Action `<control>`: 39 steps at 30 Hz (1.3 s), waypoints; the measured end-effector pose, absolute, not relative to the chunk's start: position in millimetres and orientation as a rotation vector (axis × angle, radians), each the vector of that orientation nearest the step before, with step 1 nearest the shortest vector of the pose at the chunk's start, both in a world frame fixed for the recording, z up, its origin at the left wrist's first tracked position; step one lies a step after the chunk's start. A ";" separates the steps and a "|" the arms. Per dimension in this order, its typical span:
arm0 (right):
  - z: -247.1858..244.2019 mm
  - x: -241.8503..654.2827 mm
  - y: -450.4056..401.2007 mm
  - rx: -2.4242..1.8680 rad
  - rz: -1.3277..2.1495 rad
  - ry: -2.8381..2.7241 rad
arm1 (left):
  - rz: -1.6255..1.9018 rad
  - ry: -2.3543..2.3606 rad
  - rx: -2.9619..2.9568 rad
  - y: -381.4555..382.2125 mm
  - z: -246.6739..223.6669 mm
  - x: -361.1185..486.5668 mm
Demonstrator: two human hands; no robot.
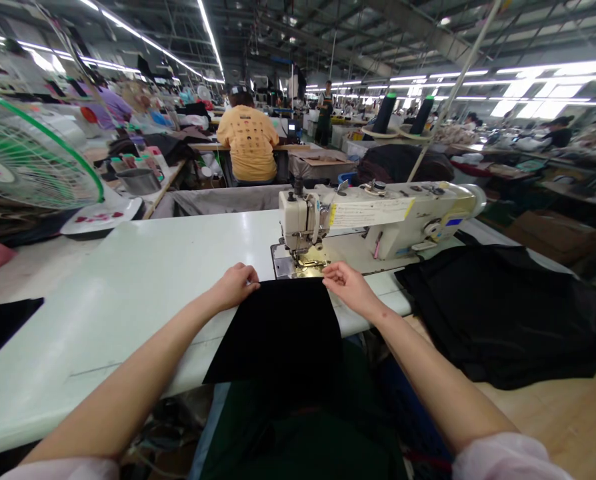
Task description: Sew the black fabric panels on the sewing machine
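Observation:
A black fabric panel (283, 327) hangs over the front edge of the white sewing table (178, 260), its far edge close to the needle area. My left hand (238, 285) pinches the panel's far left corner. At the far right corner my right hand (348, 285) grips the same edge between thumb and fingers. Just beyond the fabric stands a cream industrial sewing machine (368, 220), its presser foot over a shiny metal plate (311, 267). The fabric edge looks held straight between both hands.
A pile of black fabric pieces (508, 307) lies to the right on a wooden surface. Another black piece (3, 323) is at the left edge. A green-rimmed fan (38, 147) stands at the left. A person in a yellow shirt (248, 140) sits ahead.

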State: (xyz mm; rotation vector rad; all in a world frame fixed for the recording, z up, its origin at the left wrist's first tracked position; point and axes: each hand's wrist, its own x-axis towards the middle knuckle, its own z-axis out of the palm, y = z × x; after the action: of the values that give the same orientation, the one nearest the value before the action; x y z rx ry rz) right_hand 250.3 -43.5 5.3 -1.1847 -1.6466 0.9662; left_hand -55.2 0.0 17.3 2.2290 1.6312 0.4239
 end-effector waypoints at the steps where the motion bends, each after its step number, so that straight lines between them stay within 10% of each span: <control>1: 6.4 250.9 -44.4 -1.177 0.966 -1.650 | 0.426 1.617 2.221 1.3 18.2 -54.9; 39: 7.4 250.9 -43.2 -1.156 1.252 -1.432 | 0.938 1.354 0.851 -57.3 60.1 -56.8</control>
State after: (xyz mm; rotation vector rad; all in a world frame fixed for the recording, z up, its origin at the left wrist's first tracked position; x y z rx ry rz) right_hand 250.9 -43.2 7.4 -1.1564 -1.4322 1.2518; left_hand -56.8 -57.3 60.1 0.8513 1.3539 0.9380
